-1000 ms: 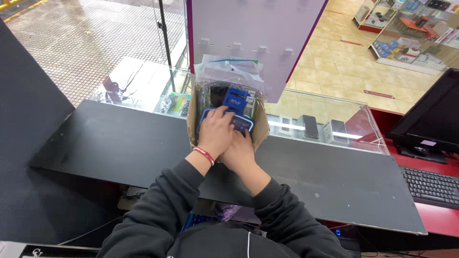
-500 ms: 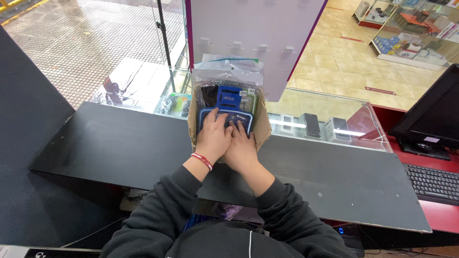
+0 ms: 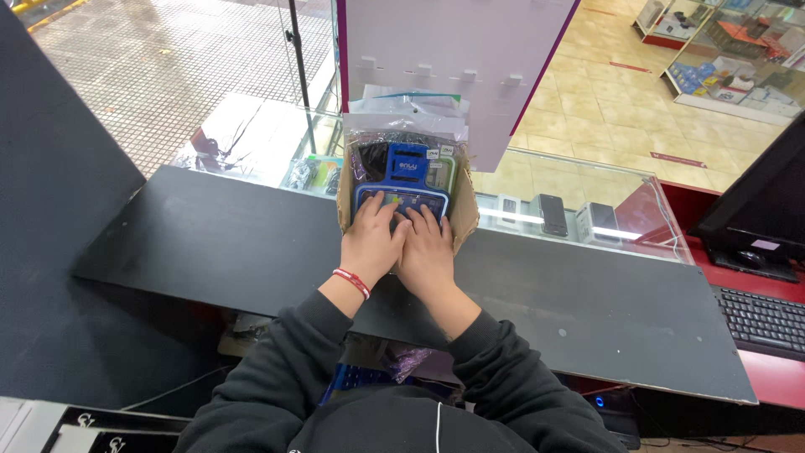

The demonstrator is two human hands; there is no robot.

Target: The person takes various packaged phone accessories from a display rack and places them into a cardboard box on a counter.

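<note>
A small open cardboard box point(image 3: 466, 220) stands on the black counter point(image 3: 210, 252), packed upright with several bagged phone cases. My left hand point(image 3: 372, 242), a red band on its wrist, and my right hand point(image 3: 428, 250) lie side by side in the box's near end. The fingers of both curl over the top edge of the front blue case point(image 3: 401, 198). Right behind it another blue case point(image 3: 406, 164) stands taller. Clear plastic bags point(image 3: 411, 116) stick up at the box's far end.
Beyond the counter a glass display case point(image 3: 579, 197) holds phones and small boxes. A white panel with pegs point(image 3: 453, 50) hangs above the box. A black monitor point(image 3: 755, 218) and keyboard point(image 3: 759, 323) sit on a red desk at right.
My left hand has slid back from the taller blue case onto the front one. Both hands now sit level, fingers on its top edge, and the taller case stands uncovered.
</note>
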